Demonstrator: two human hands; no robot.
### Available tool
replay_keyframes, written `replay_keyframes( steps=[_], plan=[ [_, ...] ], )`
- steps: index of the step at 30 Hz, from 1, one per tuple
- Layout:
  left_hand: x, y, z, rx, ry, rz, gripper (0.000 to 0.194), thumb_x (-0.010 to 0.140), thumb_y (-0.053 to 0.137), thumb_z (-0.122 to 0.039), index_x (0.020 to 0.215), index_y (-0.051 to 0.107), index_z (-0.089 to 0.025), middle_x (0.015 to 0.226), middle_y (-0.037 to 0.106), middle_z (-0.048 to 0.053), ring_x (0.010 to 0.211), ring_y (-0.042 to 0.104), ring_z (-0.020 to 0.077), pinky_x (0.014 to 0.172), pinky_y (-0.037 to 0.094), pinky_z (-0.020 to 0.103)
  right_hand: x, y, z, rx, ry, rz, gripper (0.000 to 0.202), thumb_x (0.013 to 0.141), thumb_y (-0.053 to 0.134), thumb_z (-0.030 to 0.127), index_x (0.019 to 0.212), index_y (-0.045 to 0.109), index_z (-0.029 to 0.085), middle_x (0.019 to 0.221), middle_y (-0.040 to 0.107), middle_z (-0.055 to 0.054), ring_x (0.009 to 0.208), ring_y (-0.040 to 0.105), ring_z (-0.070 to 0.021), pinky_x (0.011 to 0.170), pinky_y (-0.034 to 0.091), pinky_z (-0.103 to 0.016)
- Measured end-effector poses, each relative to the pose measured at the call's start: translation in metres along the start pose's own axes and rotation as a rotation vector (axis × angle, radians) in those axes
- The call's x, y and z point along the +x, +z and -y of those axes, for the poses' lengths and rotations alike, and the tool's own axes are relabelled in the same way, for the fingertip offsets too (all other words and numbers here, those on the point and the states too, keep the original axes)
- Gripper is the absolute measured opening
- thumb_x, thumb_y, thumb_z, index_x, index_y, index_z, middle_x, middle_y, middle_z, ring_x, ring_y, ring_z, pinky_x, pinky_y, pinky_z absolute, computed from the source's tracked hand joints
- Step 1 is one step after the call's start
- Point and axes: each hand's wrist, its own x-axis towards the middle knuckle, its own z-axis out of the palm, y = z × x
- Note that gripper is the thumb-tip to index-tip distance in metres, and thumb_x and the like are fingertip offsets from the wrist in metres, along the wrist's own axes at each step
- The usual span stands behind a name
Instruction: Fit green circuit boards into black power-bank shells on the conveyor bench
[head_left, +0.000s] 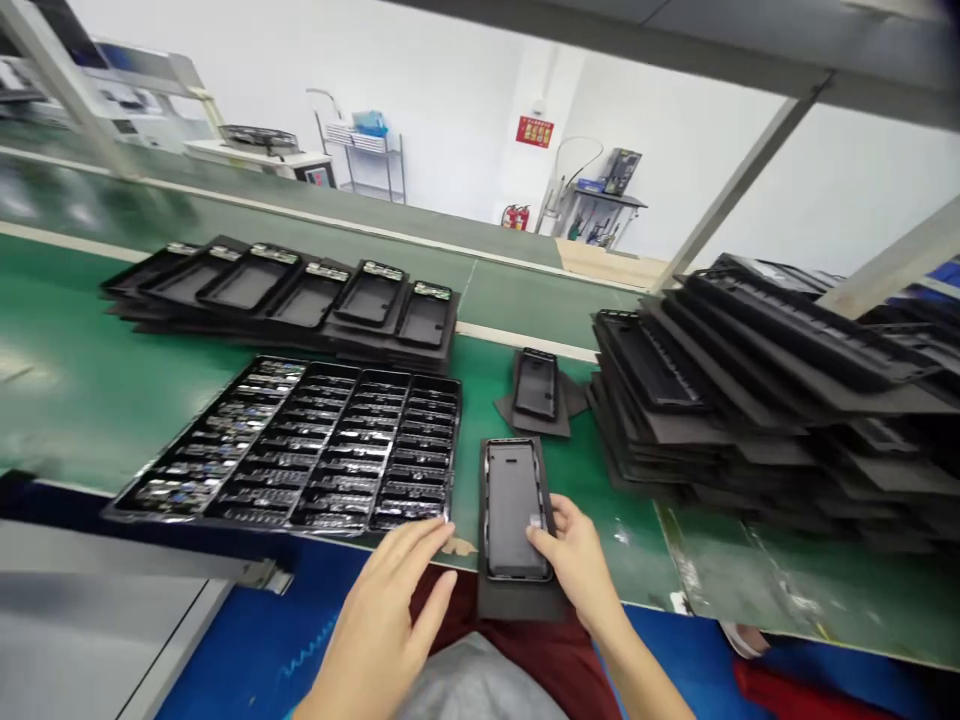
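A black rectangular plastic housing (516, 505) lies on a dark flat sheet (517, 602) at the table's front edge, the sheet jutting past it. My right hand (577, 555) grips the housing's right side, thumb over the rim and fingers partly hidden beside it. To the left my left hand (390, 610) is open with fingers stretched and holds nothing. Its fingertips are near the front right corner of a shiny black compartment tray (454, 450), which holds several small electronic boards, most densely in its left column. Behind the held housing, another black housing (537, 384) rests on dark sheets.
Several housings with boards at their far ends lie on stacked dark sheets (277, 285) at back left. A tall, uneven pile of housings and sheets (742, 390) stands on the right. The green table (75, 400) runs beneath a slanting metal post (742, 185).
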Motion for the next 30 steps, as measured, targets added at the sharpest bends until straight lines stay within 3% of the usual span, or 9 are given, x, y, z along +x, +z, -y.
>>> replay_keyframes(
  steps=[6,10,12,15,19,22,25,28,30],
  plan=[
    [-0.002,-0.034,0.056,0.275,-0.094,-0.283,0.033,0.085,0.049,-0.034,0.115,0.058,-0.023,0.125,0.057,0.008,0.120,0.048,0.0244,0.100,0.041,0.045,-0.001,0.003,0.012,-0.466,-0.053,-0.179,0.053,0.066,0.056,0.046,0.108,0.057,0.014,0.110,0.057,-0.018,0.098,0.056,-0.0409,0.076,0.045,-0.052],
    [0.001,-0.060,0.094,0.450,-0.220,-0.421,0.041,0.085,0.048,-0.038,0.119,0.056,-0.016,0.134,0.048,0.017,0.127,0.038,0.0322,0.102,0.034,0.053,0.004,0.020,0.041,-0.827,-0.401,-0.175,0.049,0.081,0.041,0.052,0.116,0.054,0.020,0.112,0.056,-0.011,0.094,0.060,-0.0305,0.063,0.050,-0.039],
    [0.003,-0.065,0.108,0.508,-0.255,-0.424,0.048,0.084,0.048,-0.043,0.122,0.055,-0.014,0.138,0.042,0.020,0.130,0.034,0.0367,0.102,0.031,0.056,0.011,0.051,0.069,-0.812,-0.613,-0.029,0.038,0.086,0.041,0.044,0.113,0.055,0.022,0.109,0.059,-0.008,0.091,0.062,-0.0236,0.068,0.052,-0.033],
    [0.004,-0.066,0.119,0.556,-0.268,-0.394,0.050,0.082,0.049,-0.047,0.121,0.057,-0.017,0.140,0.043,0.019,0.131,0.032,0.0389,0.101,0.030,0.057,0.026,0.126,0.117,-0.852,-0.808,0.246,0.027,0.090,0.041,0.028,0.109,0.058,0.019,0.103,0.062,-0.007,0.094,0.061,-0.0180,0.078,0.050,-0.028],
    [0.001,-0.064,0.120,0.587,-0.277,-0.389,0.045,0.084,0.047,-0.044,0.121,0.058,-0.021,0.135,0.051,0.014,0.129,0.036,0.0365,0.098,0.035,0.054,0.051,0.240,0.160,-0.916,-0.945,0.412,0.019,0.090,0.048,0.026,0.103,0.060,0.019,0.105,0.062,-0.004,0.101,0.057,-0.0182,0.085,0.049,-0.033],
    [-0.004,-0.064,0.120,0.616,-0.274,-0.428,0.042,0.084,0.047,-0.041,0.120,0.059,-0.023,0.134,0.052,0.011,0.127,0.039,0.0351,0.097,0.037,0.052,0.068,0.300,0.170,-0.980,-0.963,0.469,0.025,0.089,0.053,0.032,0.108,0.057,0.016,0.112,0.058,-0.007,0.100,0.057,-0.0202,0.084,0.049,-0.042],
    [-0.006,-0.061,0.126,0.666,-0.261,-0.517,0.043,0.080,0.050,-0.048,0.115,0.062,-0.027,0.131,0.056,0.008,0.122,0.047,0.0336,0.093,0.040,0.048,0.073,0.327,0.172,-1.011,-0.943,0.512,0.027,0.089,0.053,0.032,0.110,0.056,0.016,0.112,0.058,-0.007,0.096,0.059,-0.0193,0.082,0.050,-0.041],
    [-0.002,-0.051,0.139,0.732,-0.233,-0.642,0.049,0.068,0.054,-0.064,0.102,0.069,-0.031,0.118,0.065,0.005,0.107,0.059,0.0328,0.082,0.046,0.045,0.071,0.334,0.170,-0.981,-0.931,0.548,0.025,0.089,0.054,0.032,0.107,0.057,0.015,0.108,0.060,-0.006,0.092,0.060,-0.0183,0.080,0.051,-0.039],
    [0.002,-0.043,0.149,0.773,-0.236,-0.756,0.037,0.067,0.058,-0.059,0.089,0.072,-0.032,0.106,0.071,0.003,0.096,0.065,0.0303,0.075,0.049,0.041,0.068,0.334,0.169,-0.921,-0.930,0.557,0.023,0.088,0.054,0.031,0.103,0.058,0.015,0.105,0.061,-0.006,0.092,0.060,-0.0180,0.081,0.050,-0.039]
  ],
)
